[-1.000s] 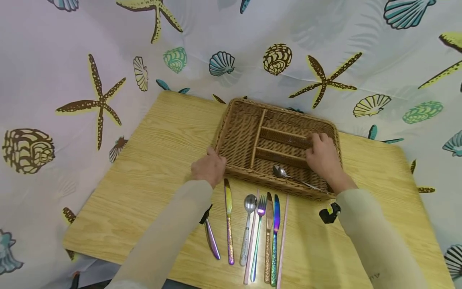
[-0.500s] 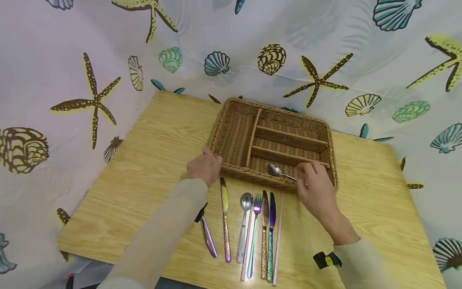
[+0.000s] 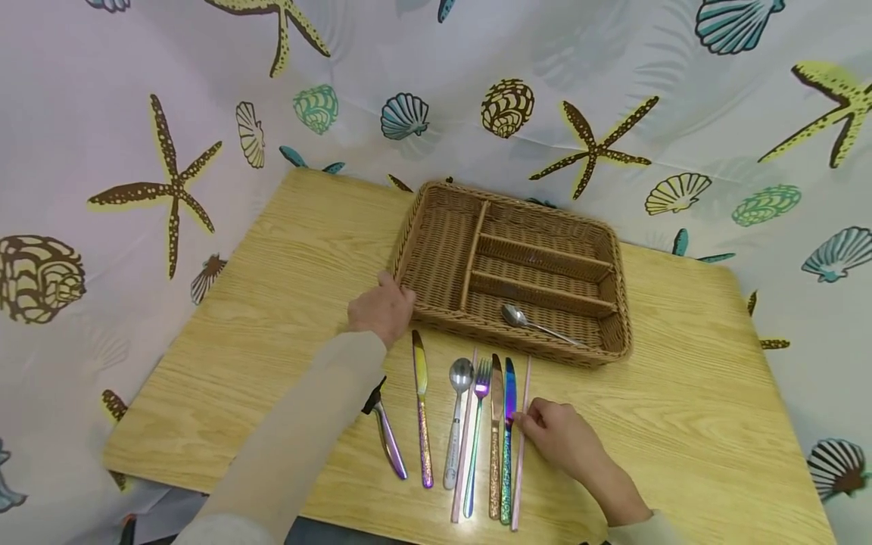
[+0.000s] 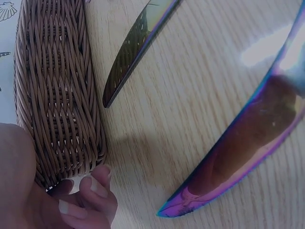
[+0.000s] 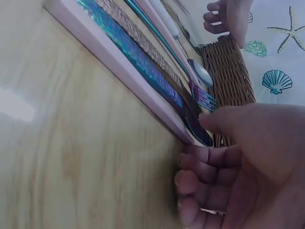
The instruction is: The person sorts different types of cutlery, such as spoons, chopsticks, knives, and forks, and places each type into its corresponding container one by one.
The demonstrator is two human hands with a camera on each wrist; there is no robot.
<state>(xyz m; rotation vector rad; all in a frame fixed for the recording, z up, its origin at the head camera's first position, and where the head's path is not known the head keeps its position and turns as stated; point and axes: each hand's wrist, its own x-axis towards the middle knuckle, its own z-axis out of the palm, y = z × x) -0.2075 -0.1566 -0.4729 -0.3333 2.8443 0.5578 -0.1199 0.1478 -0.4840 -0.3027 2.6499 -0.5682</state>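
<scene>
My left hand [image 3: 382, 309] grips the near left corner of a wicker cutlery tray [image 3: 504, 327]; in the left wrist view its fingers curl round the corner. A silver spoon [image 3: 515, 316] lies in the tray's nearest right compartment. In front of the tray, my right hand [image 3: 562, 437] reaches with thumb and fingers apart to a pink chopstick [image 3: 519, 469] and a blue rainbow knife [image 3: 507, 454]. In the right wrist view the thumb is over the knife's blade and the fingertips are beside the chopstick's end. No firm hold shows there.
Left of these lie a copper knife [image 3: 494, 454], a rainbow fork [image 3: 474, 439], another pink chopstick [image 3: 459, 492], a spoon with a pale handle [image 3: 453, 446] and a gold-purple knife [image 3: 425, 431]. Another purple piece of cutlery [image 3: 390, 443] is partly behind the left wrist. A patterned cloth [image 3: 436, 45] hangs behind the table.
My right hand has withdrawn from the tray's right compartments and come down to the chopstick and blue knife. My left hand stays at the tray corner. The head view has shifted slightly.
</scene>
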